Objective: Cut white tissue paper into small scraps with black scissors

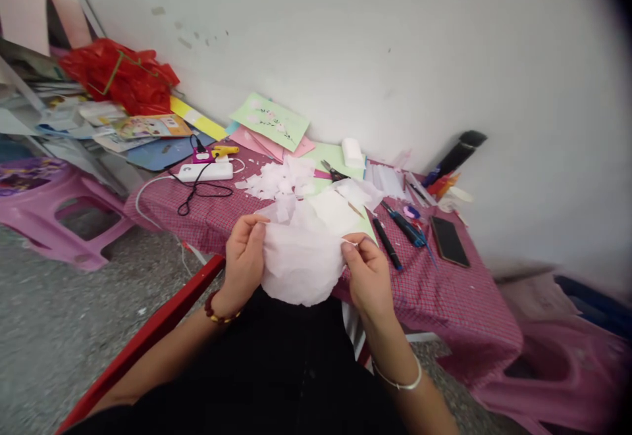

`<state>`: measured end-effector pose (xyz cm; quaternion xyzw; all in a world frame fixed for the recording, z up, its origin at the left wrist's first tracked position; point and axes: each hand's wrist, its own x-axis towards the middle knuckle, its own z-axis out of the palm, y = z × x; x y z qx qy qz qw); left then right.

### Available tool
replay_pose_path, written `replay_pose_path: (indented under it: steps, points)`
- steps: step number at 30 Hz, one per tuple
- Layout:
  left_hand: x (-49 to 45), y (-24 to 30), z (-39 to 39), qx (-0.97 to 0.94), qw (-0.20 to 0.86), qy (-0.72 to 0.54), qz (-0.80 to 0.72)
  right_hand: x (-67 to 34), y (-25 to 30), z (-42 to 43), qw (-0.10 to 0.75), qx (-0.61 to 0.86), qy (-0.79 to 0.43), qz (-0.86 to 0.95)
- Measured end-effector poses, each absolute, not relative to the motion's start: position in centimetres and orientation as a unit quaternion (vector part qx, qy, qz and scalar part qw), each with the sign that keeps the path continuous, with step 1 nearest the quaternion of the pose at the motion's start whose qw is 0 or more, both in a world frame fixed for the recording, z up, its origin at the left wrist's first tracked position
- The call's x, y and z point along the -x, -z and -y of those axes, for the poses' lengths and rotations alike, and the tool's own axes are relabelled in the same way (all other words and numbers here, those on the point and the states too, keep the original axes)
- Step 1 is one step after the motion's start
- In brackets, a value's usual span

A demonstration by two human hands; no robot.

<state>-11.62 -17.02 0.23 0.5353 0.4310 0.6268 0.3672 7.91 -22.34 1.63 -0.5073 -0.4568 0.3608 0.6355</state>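
Above the lap, just before the desk (444, 297), left hand (244, 257) and right hand (368, 274) each have the grip pinched on white tissue paper (301, 267) stretched crosswise between them, rounded edge hanging toward the person.

- The tissue paper (301, 264) pinched between your left hand (244, 254) and right hand (368, 274) is thin, white and matt, softly crumpled.
- The scraps (276, 181) on the table look like the same matt white paper.
- The tablecloth (444, 297) is woven cloth, red-and-white checked, matt.
- The phone (449, 241) has a smooth, glossy black face.
- The power strip (205, 172) is smooth white plastic with a slight sheen.
- The green card (270, 120) is flat, matt paper.
- The red bag (118, 79) looks like thin, crinkled, shiny plastic.
- The stool (34, 214) is smooth pink plastic.
- The floor (49, 336) is rough, speckled grey.
- On your right wrist the bangle (401, 386) looks like bright metal; on your left the bracelet (217, 316) is of glossy beads.
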Motion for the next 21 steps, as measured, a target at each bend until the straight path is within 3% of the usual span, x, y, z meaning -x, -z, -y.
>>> replay_pose_path:
  steps: [8, 12, 15, 21]
  points:
    - [11.7, -0.7, 16.6, -0.618, 0.341, -0.615, -0.352, -8.3, -1.9, 22.4, 0.633, 0.517, -0.376, 0.435]
    - [10.9, -2.9, 17.5, -0.764, 0.278, -0.483, -0.325, -8.2, -2.6, 22.7, 0.578, 0.519, -0.388, 0.496]
    - [9.5, -3.9, 18.2, -0.798, 0.334, -0.402, -0.301, -8.0, -3.0, 23.0, 0.544, 0.509, -0.382, 0.547]
    - [8.4, -4.0, 18.3, -0.725, 0.491, -0.361, -0.322, -8.2, -2.6, 23.0, 0.542, 0.505, -0.405, 0.536]
